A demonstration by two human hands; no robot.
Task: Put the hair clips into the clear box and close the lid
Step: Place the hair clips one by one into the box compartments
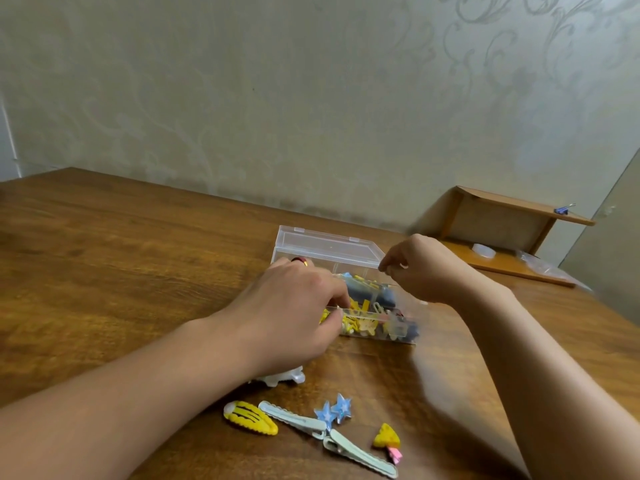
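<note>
The clear box (398,327) stands mid-table, its lid (329,245) tilted open at the back. Several yellow and dark blue hair clips lie inside. My left hand (294,306) grips the box's left end, thumb outside the front wall and fingers over the rim. My right hand (422,268) hovers at the box's back right corner, fingertips pinched together; what they hold is unclear. Loose on the table near me lie a yellow snap clip (249,418), two pale green clips (294,419), blue star clips (334,410), a yellow-and-pink clip (387,439), and a white clip (280,377) under my left wrist.
The wooden table (104,254) meets a patterned wall behind the box. A small wooden shelf (502,220) stands at the back right, with a purple binder clip (562,210) on top and a white ring (483,251) and a plastic bag (543,268) below.
</note>
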